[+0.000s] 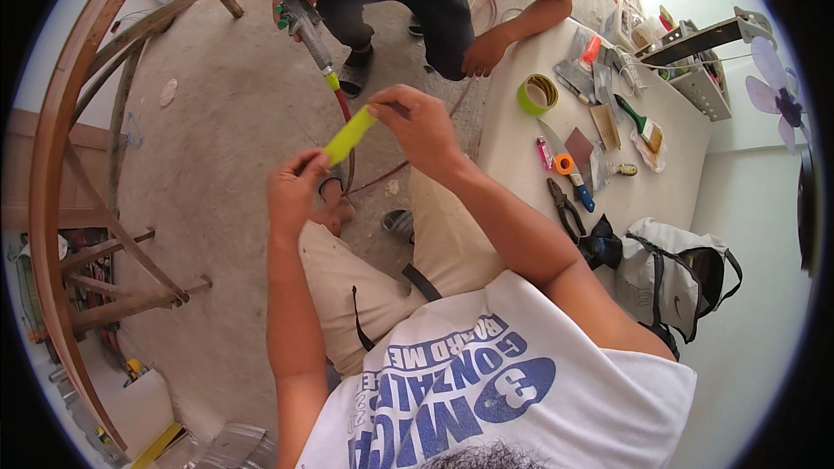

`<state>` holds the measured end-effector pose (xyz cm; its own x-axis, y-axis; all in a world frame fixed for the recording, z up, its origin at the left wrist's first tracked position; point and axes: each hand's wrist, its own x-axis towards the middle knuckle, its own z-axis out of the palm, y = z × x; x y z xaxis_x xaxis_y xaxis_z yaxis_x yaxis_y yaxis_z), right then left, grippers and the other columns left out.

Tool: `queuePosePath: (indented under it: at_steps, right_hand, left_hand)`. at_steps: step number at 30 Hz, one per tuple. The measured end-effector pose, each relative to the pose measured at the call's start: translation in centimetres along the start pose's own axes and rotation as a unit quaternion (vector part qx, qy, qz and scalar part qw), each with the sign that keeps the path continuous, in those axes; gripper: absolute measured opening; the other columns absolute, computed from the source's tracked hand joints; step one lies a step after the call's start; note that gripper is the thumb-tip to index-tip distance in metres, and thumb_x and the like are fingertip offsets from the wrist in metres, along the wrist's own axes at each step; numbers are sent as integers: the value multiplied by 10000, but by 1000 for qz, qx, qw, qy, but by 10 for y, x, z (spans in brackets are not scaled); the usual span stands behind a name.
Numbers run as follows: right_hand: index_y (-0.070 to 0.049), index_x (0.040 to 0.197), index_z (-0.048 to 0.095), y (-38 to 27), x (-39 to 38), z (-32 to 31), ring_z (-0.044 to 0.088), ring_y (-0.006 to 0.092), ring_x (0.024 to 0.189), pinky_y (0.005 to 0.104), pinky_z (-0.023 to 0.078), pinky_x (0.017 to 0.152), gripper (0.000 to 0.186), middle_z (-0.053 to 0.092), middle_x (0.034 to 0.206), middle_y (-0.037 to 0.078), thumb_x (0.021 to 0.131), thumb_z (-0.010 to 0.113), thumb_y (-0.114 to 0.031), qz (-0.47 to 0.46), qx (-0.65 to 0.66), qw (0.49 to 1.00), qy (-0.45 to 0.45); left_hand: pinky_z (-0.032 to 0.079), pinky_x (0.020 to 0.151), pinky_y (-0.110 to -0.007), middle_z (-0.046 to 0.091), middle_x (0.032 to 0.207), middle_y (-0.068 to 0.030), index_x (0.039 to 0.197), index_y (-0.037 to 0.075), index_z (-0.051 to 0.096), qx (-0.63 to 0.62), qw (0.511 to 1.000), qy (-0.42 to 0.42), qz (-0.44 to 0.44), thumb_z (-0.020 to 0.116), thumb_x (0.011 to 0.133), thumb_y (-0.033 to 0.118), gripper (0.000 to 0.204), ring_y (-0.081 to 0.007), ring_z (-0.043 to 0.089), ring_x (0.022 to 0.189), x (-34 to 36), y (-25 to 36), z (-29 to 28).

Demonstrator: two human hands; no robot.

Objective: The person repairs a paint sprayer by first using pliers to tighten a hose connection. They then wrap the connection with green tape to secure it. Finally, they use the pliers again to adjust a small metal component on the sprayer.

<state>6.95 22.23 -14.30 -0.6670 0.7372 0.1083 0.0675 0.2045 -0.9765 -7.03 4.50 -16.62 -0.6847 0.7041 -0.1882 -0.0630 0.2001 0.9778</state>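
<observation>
The left hand [294,187] pinches the lower end of a yellow-green tape strip [350,135], and the right hand [423,126] pinches its upper end, stretched taut in mid-air between them. Pulled unevenly, the strip could twist or stick to itself. Fingertips hide both ends; the sticky side cannot be told.

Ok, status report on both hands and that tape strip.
Left hand and right hand pinch yellow-green tape strip ends, stretched taut. Nothing between them; another person's spray gun beyond.

Your single head camera looks steeply down, close over your lap; white table [521,135] lies right, fisheye-bent.
</observation>
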Motion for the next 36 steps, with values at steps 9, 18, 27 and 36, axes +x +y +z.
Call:
queuePosePath:
  at_steps: [9,18,27,36]
  right_hand:
    - [15,1014,701,52,52,51,549,47,759,218,443,687,138,680,827,6,921,691,-86,54,134,989,31]
    - [34,981,694,60,75,64,600,72,741,252,497,677,139,695,817,50,926,674,-92,58,147,987,42]
    - [43,969,655,64,84,72,634,99,682,259,500,615,167,689,784,97,943,655,-122,59,138,988,35]
    - [39,973,612,65,87,76,573,81,635,260,456,564,189,665,753,68,976,617,-151,48,124,991,28]
  left_hand:
    - [494,778,-250,676,863,-48,1020,-22,705,-26,996,74,46,737,902,141,204,-117,607,823,89,-29,-38]
    - [516,854,-287,653,953,-59,1038,16,669,-147,982,91,82,726,899,73,161,-141,600,881,133,-62,-55]
    - [518,832,-293,654,927,-47,1011,18,666,-172,974,108,100,744,885,69,157,-140,603,851,143,-71,-55]
    - [528,843,-300,665,927,-54,1008,28,669,-190,968,123,112,732,897,71,135,-141,622,867,149,-72,-52]
